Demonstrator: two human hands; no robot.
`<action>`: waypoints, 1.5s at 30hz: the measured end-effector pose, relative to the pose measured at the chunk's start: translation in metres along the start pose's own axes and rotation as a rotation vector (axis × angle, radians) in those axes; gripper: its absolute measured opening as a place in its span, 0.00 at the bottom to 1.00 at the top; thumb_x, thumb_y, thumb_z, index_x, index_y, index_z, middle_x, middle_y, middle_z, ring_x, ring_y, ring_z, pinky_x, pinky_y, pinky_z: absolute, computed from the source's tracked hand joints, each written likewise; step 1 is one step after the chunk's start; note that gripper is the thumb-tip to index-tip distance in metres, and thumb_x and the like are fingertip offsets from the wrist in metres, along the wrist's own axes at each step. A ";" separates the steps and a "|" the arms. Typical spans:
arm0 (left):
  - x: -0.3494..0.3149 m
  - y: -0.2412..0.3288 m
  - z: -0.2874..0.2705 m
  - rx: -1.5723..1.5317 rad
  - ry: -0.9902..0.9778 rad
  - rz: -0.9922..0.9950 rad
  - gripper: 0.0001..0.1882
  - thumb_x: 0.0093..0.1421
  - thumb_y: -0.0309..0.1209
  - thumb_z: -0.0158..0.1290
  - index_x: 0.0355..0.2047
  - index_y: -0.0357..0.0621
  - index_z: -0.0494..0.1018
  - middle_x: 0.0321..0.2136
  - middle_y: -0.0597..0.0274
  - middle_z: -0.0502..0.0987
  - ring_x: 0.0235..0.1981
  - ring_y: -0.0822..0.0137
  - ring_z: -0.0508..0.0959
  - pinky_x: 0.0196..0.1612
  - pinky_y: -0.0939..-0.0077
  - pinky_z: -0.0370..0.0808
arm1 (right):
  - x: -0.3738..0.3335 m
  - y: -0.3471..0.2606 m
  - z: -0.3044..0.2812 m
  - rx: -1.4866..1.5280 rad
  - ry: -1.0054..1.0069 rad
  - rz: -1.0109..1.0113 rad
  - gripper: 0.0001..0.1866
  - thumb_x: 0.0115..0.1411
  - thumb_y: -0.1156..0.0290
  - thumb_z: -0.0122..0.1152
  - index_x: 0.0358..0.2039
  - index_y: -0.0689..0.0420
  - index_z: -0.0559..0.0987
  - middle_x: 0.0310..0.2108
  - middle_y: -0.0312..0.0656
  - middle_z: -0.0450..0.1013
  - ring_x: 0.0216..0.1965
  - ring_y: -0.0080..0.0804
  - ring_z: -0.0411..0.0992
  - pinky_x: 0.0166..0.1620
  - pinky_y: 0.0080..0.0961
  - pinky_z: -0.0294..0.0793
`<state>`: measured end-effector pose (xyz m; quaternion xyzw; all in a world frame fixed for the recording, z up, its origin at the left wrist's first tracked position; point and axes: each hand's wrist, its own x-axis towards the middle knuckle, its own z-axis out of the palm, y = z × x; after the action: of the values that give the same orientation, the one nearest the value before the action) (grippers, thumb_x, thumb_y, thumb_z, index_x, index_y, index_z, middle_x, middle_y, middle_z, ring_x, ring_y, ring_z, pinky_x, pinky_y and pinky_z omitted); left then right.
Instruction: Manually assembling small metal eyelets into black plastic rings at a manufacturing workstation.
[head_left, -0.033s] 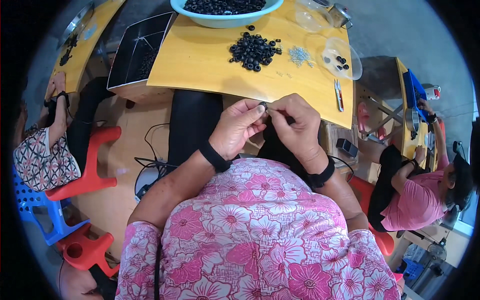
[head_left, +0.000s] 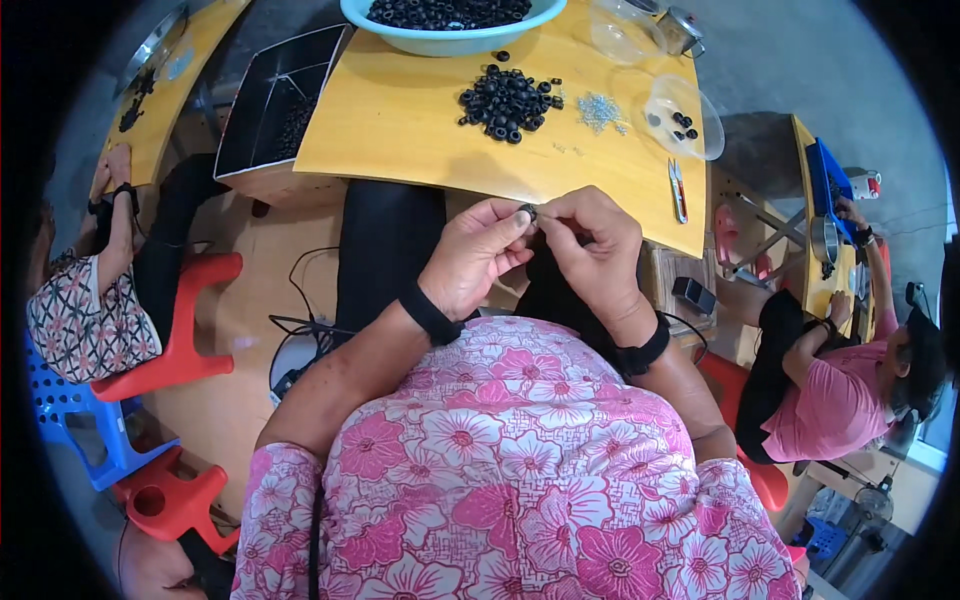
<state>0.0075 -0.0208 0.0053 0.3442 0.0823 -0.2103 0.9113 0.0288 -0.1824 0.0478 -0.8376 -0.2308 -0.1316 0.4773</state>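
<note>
My left hand (head_left: 478, 250) pinches a small black ring-shaped part (head_left: 529, 211) between thumb and fingertips, just off the table's near edge. Close against its right side, my right hand (head_left: 592, 240) has thumb and forefinger pressed together; whatever they grip is too small to make out. Beyond both hands, a loose pile of similar black parts (head_left: 508, 104) lies on the yellow table (head_left: 400, 120). Right of that pile is a little heap of tiny clear-silvery pieces (head_left: 599, 112).
A light-blue basin (head_left: 450, 42) of black parts stands at the far edge. On the right are a clear dish (head_left: 712, 130) with a few black parts and red-handled snips (head_left: 679, 190). A black-lined box (head_left: 270, 110) sits left. Co-workers sit at tables on both sides.
My right fingertips have shifted slightly away from the black part, which shows a little more. My left hand keeps its pinch.
</note>
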 end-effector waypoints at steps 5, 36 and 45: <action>0.001 0.000 -0.003 -0.022 -0.036 -0.022 0.05 0.63 0.32 0.51 0.38 0.47 0.72 0.32 0.71 0.75 0.33 0.78 0.73 0.42 0.79 0.72 | -0.002 0.013 0.003 0.184 0.017 0.112 0.06 0.49 0.80 0.62 0.30 0.59 0.80 0.24 0.41 0.72 0.26 0.31 0.73 0.30 0.21 0.71; 0.014 0.007 -0.010 0.069 0.124 -0.034 0.06 0.64 0.30 0.51 0.40 0.43 0.71 0.30 0.71 0.73 0.29 0.80 0.72 0.36 0.83 0.73 | 0.031 0.041 0.001 0.048 -0.169 0.126 0.09 0.48 0.77 0.63 0.32 0.58 0.80 0.26 0.44 0.72 0.26 0.37 0.73 0.32 0.26 0.73; 0.019 0.003 -0.010 0.079 0.057 -0.019 0.07 0.63 0.28 0.51 0.40 0.40 0.71 0.29 0.70 0.72 0.27 0.81 0.73 0.35 0.83 0.75 | 0.084 0.080 0.003 -0.318 -0.075 0.140 0.07 0.49 0.75 0.61 0.31 0.56 0.80 0.29 0.44 0.73 0.31 0.42 0.73 0.35 0.32 0.73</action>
<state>0.0261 -0.0181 -0.0059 0.3848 0.1030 -0.2120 0.8924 0.1420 -0.1933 0.0244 -0.9208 -0.1660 -0.1014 0.3379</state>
